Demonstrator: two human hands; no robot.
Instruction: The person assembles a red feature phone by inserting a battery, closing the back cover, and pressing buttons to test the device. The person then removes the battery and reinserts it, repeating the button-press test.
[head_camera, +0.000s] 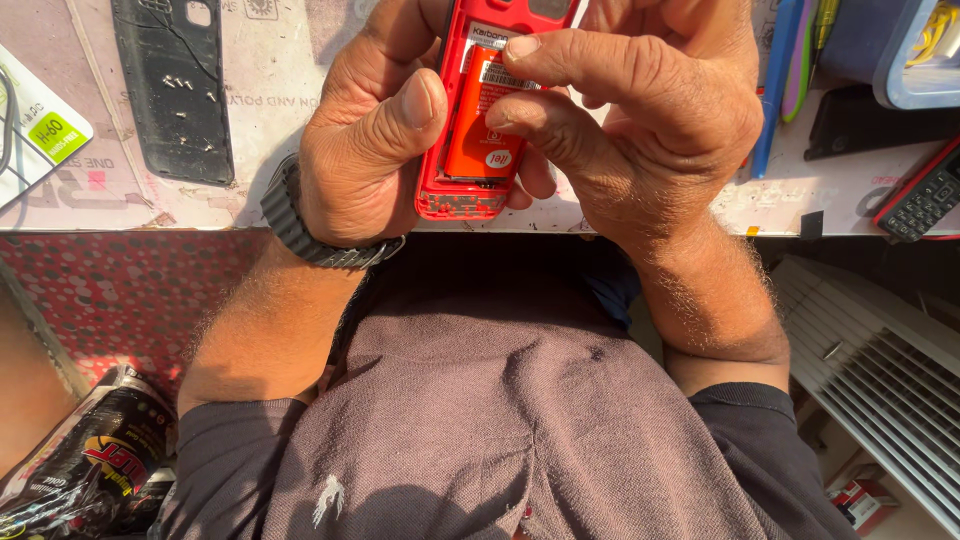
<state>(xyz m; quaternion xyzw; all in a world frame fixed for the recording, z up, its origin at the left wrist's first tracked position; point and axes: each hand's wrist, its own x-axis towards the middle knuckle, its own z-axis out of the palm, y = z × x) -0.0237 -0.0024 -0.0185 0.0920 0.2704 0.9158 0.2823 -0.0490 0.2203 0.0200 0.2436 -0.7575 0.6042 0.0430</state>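
Red phone (462, 190), back cover off and held just above the counter's near edge, sits clamped between both hands so its orange battery (480, 125) faces up. The left hand (360, 150) cradles the body, thumb pressing the battery; the right hand (650, 110) pinches with fingertips on the battery's top edge. Beyond, a black back cover (172, 90) lies on the counter (800, 195), a keypad phone (920, 200) at the right.

A black phone back cover (172, 85) lies on the worktop (270, 190) well left of the hands, a dark keypad phone (920, 200) to their right, a crumpled black wrapper (95, 465) far below-left.
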